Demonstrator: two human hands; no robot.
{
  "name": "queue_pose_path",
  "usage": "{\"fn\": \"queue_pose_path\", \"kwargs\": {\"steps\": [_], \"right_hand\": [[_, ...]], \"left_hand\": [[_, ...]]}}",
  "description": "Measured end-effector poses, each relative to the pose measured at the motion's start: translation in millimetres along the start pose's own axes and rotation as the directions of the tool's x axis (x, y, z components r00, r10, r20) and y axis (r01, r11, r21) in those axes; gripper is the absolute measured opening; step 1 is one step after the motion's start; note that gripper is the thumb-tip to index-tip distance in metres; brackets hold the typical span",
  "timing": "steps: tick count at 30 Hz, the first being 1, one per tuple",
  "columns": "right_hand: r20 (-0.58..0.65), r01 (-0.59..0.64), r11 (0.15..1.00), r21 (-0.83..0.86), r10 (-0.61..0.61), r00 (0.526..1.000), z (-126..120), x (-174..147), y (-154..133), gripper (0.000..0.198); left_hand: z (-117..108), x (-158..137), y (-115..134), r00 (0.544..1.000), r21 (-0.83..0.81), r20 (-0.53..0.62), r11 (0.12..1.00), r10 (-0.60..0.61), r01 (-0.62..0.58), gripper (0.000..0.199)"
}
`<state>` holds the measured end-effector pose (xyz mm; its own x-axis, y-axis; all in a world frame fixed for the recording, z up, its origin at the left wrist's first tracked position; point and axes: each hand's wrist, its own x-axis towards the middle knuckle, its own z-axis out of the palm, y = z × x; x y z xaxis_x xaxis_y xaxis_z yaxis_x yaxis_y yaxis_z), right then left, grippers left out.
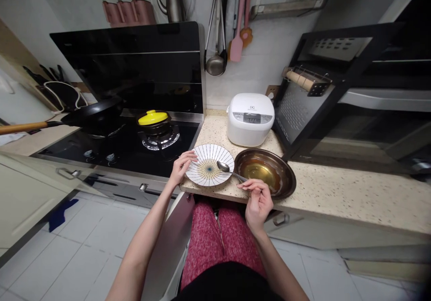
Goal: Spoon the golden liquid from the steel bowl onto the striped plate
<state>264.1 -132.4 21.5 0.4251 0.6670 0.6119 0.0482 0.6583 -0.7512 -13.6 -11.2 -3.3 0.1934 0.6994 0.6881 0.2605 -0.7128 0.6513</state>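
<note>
My left hand [182,166] grips the left rim of a white plate [218,152] with dark lines radiating from its centre. The fingers lie over the edge. In my right hand [259,201] is a metal spoon [223,166], pinched by its handle. Its bowl hangs over the right part of the plate, and I see nothing heaped in it. Just right of the plate, under the handle and my fingers, sits a wide dark metal bowl [290,175] with yellowish liquid [261,170] in the bottom.
A white rice cooker [251,120] stands behind the plate and bowl. On the hob [124,152] at left are a yellow-lidded pot [153,118] and a wooden-handled wok [92,112]. A black oven rack [296,112] rises at right. Below the counter, a cabinet door [168,247] hangs open beside my legs.
</note>
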Motion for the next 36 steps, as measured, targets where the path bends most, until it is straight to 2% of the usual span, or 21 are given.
{"fn": "queue_pose_path", "kwargs": {"steps": [8,14,20,24,29,36], "right_hand": [[-0.143,0.018,0.999,-0.049,-0.025,0.989,-25,10,-1,0.025],[-0.151,0.067,0.982,-0.177,-0.094,0.984,-37,14,1,0.026],[0.000,0.153,0.947,-0.282,-0.159,0.987,-43,10,9,0.026],[0.106,0.276,0.903,-0.330,-0.255,0.961,-43,8,10,0.024],[0.279,0.444,0.834,-0.328,-0.363,0.889,-42,8,11,0.023],[0.504,0.580,0.772,-0.260,-0.404,0.763,-47,10,10,0.032]], "left_hand": [[-1,1,3,1.000,0.004,0.001,1.000,-0.011,0.011,0.036],[-2,2,5,1.000,0.011,0.004,1.000,-0.017,0.017,0.035],[-2,2,6,1.000,0.019,0.008,1.000,-0.024,0.024,0.037],[-2,2,4,1.000,0.020,0.008,1.000,-0.022,0.022,0.038],[-2,1,2,1.000,0.020,0.002,1.000,-0.015,0.015,0.039],[-1,2,5,1.000,0.015,0.001,1.000,-0.024,0.024,0.037]]}}
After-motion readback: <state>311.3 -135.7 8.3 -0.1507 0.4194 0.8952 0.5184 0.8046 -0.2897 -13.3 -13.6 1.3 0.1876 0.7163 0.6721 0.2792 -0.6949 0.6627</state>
